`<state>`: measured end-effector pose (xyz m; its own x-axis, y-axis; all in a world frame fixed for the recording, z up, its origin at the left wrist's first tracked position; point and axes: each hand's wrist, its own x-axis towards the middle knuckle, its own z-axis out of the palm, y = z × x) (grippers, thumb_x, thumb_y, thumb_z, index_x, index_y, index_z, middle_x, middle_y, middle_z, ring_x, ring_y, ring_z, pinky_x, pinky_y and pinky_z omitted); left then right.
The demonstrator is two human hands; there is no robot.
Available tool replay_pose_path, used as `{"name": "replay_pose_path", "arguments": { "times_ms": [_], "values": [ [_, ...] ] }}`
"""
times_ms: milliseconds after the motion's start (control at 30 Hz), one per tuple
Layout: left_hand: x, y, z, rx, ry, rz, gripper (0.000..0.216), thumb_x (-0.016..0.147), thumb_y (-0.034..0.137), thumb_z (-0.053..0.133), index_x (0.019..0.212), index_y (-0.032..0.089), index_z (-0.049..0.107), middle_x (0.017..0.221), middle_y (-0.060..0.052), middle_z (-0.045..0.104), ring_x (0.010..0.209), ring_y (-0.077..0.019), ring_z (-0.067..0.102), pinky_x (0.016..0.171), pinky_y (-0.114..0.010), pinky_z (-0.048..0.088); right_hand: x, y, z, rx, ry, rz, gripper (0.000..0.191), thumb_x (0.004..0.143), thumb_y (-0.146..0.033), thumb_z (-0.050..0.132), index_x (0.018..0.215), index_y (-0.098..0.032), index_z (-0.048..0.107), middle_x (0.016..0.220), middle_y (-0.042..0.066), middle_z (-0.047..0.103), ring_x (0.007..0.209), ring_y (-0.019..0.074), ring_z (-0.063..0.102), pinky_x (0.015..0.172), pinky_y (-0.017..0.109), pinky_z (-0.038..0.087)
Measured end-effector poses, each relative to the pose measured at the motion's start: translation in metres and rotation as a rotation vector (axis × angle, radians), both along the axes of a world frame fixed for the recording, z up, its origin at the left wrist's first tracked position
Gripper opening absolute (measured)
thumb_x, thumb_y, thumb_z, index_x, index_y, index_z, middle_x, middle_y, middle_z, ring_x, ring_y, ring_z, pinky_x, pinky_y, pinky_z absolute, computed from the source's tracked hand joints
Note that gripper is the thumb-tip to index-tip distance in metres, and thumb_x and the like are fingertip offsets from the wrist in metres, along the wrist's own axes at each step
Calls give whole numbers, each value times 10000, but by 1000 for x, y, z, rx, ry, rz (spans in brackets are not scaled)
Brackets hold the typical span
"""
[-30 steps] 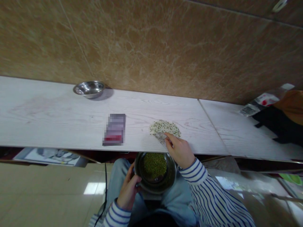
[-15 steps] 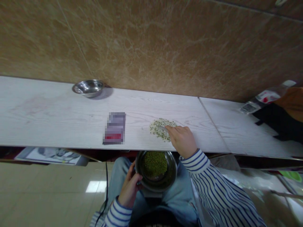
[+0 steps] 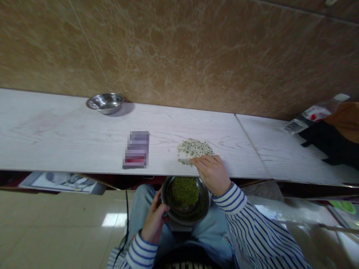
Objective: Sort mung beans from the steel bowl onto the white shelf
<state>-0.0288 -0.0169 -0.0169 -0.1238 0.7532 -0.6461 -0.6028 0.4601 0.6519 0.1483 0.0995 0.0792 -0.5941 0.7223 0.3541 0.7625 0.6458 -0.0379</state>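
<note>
Below the table's front edge, my left hand [image 3: 155,218] is closed on the rim of a metal bowl [image 3: 206,209], thumb on top. Small green beans [image 3: 185,192], like mung beans, lie in the bowl. My right hand [image 3: 212,173] is over the tabletop near its edge, fingers pinched on a thin pale strip-like tool [image 3: 183,160] whose exact kind I cannot make out. The strip lies low at the near side of a round, spread-out patch of green beans and whitish grains [image 3: 193,147]. My right hand covers part of this patch.
On the white tabletop [image 3: 157,123] are a second metal bowl [image 3: 105,104] by the wall and a blurred-out rectangular item [image 3: 137,150]. At the right lie a plastic bottle [image 3: 314,114] and a black and brown item [image 3: 336,130]. An open shelf runs below.
My right hand has moved the strip toward the table's front edge and slightly left, across the patch. A barer whitish area shows behind it. My left hand still holds the bowl.
</note>
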Motion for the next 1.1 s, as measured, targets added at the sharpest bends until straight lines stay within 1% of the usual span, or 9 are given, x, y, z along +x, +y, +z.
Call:
{"name": "replay_pose_path", "arguments": {
  "times_ms": [133,233,333,467,600,733,933,1100],
  "values": [
    [1,0,0,-5,14,-1,689,611,142,575,1278,268,457,814,9,600,647,-136,534,559,-268,461,7,-9,0,-22,48,25,236,870,-126,496,1051,-217,616,1019,24,689,943,165,555,778,323,302],
    [2,0,6,-3,20,-6,691,613,145,569,1282,258,440,870,-5,610,695,-152,535,555,-271,462,14,-15,0,-33,74,33,244,871,-127,494,1061,-216,618,1024,26,688,956,166,560,786,322,313],
    [3,0,11,-8,15,0,697,608,146,570,1283,250,434,886,-11,612,720,-161,542,550,-267,457,22,-19,0,-29,110,5,246,888,-141,472,1073,-211,618,1009,35,691,955,167,570,785,319,325],
    [5,1,15,4,10,-13,708,600,139,563,1288,246,433,873,-10,613,686,-154,544,537,-264,450,33,-23,-2,-25,138,-39,244,899,-147,456,1073,-208,616,983,37,694,931,162,587,775,311,337],
    [6,2,15,2,1,-5,718,589,134,567,1286,249,440,866,-7,616,679,-150,544,537,-261,449,42,-27,-5,-16,149,-97,216,902,-168,457,1035,-196,625,947,45,696,886,151,601,753,298,347],
    [7,1,15,5,5,6,706,586,135,569,1273,251,453,861,-2,617,694,-149,542,546,-257,449,47,-29,-7,-24,140,-129,219,905,-173,450,1035,-192,625,951,44,693,893,146,600,764,296,348],
    [7,-1,15,4,6,-6,738,591,146,587,1303,248,423,827,4,615,678,-153,541,543,-265,446,47,-30,-8,-55,121,-114,228,910,-176,443,1042,-194,628,931,50,693,886,153,596,751,299,348],
    [6,0,12,8,3,-13,707,589,143,583,1272,261,442,891,-2,603,709,-159,544,565,-284,466,55,-35,-10,-64,133,-99,232,906,-171,440,1046,-192,624,943,47,688,899,152,592,765,299,353]
  ]
}}
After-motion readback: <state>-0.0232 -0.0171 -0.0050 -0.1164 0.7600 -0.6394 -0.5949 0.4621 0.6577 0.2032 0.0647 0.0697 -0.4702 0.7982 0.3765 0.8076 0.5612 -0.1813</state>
